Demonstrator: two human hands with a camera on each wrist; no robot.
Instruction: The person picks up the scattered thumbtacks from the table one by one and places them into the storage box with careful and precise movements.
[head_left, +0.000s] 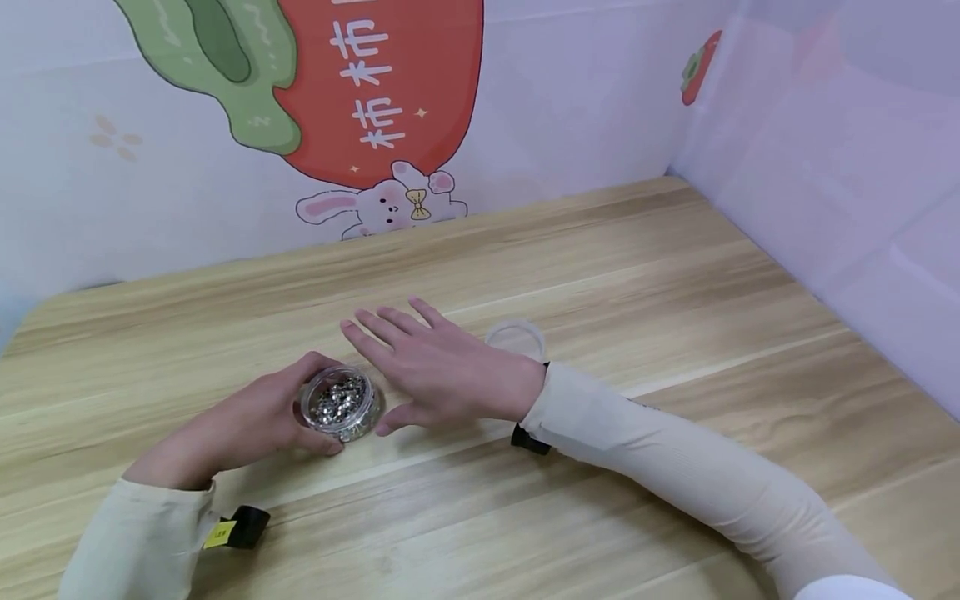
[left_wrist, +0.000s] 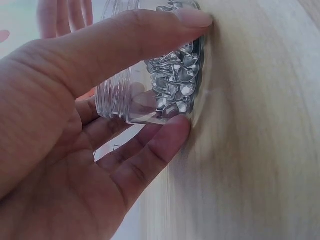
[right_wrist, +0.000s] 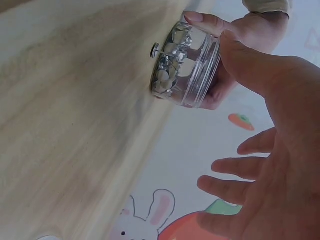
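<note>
A clear round plastic jar [head_left: 343, 406] without its lid stands on the wooden table, partly filled with silver thumbtacks [left_wrist: 175, 80]. My left hand [head_left: 258, 417] grips it from the left side, thumb and fingers curled round its wall. To the right of the jar my right hand [head_left: 442, 367] hovers with spread, straight fingers and holds nothing. In the right wrist view a single thumbtack [right_wrist: 155, 50] lies on the table close beside the jar's base. Behind the right wrist, a clear round lid [head_left: 516, 333] is partly hidden.
The wooden table [head_left: 600, 292] runs back to a white wall [head_left: 585, 92] with a printed persimmon and a rabbit. A second wall [head_left: 847, 167] borders it on the right. A black wrist device [head_left: 247, 527] with a yellow tag sits at the left cuff.
</note>
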